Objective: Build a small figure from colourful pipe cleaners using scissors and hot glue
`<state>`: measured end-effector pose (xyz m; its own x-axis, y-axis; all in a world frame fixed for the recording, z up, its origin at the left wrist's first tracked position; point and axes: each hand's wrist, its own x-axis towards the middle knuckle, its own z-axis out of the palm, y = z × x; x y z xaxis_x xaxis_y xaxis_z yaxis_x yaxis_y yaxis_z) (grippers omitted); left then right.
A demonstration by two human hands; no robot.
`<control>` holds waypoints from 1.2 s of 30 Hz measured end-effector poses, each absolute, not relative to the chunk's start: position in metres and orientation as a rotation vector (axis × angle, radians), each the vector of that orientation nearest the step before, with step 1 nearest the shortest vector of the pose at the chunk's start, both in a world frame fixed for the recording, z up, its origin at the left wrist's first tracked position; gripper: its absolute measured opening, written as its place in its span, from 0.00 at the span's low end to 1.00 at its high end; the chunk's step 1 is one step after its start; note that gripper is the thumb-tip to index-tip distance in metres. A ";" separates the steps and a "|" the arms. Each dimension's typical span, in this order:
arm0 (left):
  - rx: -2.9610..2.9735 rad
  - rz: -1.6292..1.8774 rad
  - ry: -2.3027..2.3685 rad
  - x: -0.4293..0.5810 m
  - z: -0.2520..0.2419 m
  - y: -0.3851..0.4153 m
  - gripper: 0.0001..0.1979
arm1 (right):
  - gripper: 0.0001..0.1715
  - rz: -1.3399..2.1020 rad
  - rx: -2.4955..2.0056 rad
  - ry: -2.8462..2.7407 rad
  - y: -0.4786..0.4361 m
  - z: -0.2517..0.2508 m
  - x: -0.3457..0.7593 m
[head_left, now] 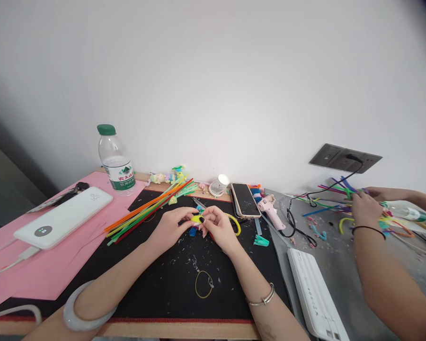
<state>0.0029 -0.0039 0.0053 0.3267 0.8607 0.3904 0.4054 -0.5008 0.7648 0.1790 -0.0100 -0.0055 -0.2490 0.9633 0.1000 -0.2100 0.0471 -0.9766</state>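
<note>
Yellow piece (pixel 198 219), just below the frame's centre, sits pinched in the closed fingertips of my left hand (pixel 170 229) and right hand (pixel 220 230), neither clearly nearer, its long axis seemingly running sideways between them, with coloured stems (pixel 147 208) lying beyond to the upper left.

Wooden bench (pixel 184 328): black mat (pixel 163 296) in middle, pink sheets (pixel 67 267) at left, grey surface (pixel 326 270) at right. Paper cup (pixel 218 186), fuzzy craft pieces (pixel 158 178) along back edge.
</note>
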 end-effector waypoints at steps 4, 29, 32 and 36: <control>1.994 1.085 1.111 0.004 0.005 -0.004 0.13 | 0.14 1.425 -0.859 -1.268 -0.010 -0.005 0.179; 1.593 1.218 1.087 0.004 0.010 -0.004 0.11 | 0.12 1.404 -0.895 -1.313 -0.012 -0.003 0.178; 1.426 1.255 1.041 0.005 0.010 -0.003 0.13 | 0.11 1.411 -0.897 -1.319 -0.013 -0.002 0.178; 1.359 1.268 1.075 0.004 0.009 -0.001 0.16 | 0.10 1.407 -0.900 -1.331 -0.013 -0.002 0.178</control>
